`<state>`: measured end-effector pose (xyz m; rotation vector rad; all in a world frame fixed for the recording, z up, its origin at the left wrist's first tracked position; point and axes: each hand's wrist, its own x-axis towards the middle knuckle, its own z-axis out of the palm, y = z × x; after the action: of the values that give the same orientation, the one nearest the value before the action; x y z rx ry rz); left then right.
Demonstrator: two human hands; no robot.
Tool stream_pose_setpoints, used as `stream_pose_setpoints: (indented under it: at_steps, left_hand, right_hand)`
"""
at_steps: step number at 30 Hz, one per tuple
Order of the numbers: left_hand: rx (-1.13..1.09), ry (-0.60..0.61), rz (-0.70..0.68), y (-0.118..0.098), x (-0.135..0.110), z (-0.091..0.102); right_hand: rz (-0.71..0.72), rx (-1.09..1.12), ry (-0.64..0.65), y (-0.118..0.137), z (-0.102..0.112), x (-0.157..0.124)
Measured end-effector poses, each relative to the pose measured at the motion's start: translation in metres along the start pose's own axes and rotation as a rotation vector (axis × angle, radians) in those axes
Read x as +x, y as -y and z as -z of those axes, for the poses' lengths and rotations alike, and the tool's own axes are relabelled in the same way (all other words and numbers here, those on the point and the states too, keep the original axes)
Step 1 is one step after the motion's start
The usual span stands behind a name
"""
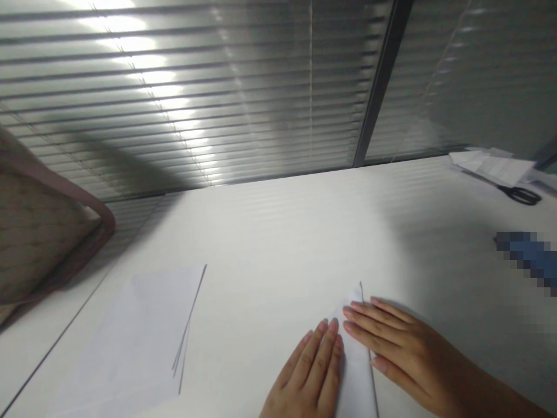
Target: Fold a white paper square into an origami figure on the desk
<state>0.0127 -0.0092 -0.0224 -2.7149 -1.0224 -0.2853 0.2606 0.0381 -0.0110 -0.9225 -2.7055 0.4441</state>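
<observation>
Partly hidden, folded paper [355, 377] under left hand [308, 371], right hand [402, 342], pixelated blue object [526, 258]

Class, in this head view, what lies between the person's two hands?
A folded white paper lies between the left hand and the right hand, as the head view shows.

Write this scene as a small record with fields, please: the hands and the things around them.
Left hand: fingers flat on folded white paper
Right hand: fingertips on that paper's other side
Nearby: white paper sheets, left of the hands
Surface: white table
Far right: black-handled scissors beside loose papers
Behind: slatted blinds
</observation>
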Motion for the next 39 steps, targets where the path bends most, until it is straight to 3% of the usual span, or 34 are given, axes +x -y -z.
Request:
stream_pose_setpoints:
  at_steps: [9,18,25,27,30,32,35,39]
  left_hand:
    - [-0.021,-0.040,-0.002,0.002,-0.002,-0.004]
    - [0.011,-0.005,-0.016,0.003,-0.003,-0.001]
    - [0.012,-0.008,-0.018,0.003,-0.001,-0.001]
    - [0.012,-0.011,-0.012,0.002,-0.001,-0.001]
    - [0.016,-0.044,-0.010,0.001,-0.002,-0.003]
    - [0.020,-0.054,-0.007,0.000,-0.003,-0.004]
    - [0.017,-0.037,0.001,-0.001,-0.003,-0.004]
    - [0.019,-0.020,-0.005,-0.001,-0.003,-0.005]
  right_hand:
    - [-0.108,-0.064,-0.128,-0.010,-0.010,-0.004]
    - [-0.213,-0.208,-0.129,-0.022,-0.014,-0.005]
    - [-0.301,-0.105,-0.261,-0.026,-0.015,-0.010]
    - [-0.216,-0.081,-0.233,-0.022,-0.009,-0.008]
    - [0.015,-0.045,-0.046,-0.013,0.001,-0.002]
    - [0.094,-0.021,0.066,-0.009,0.005,0.001]
    - [0.067,0.001,0.106,-0.008,0.005,0.003]
    - [-0.068,-0.017,0.023,-0.015,-0.002,0.000]
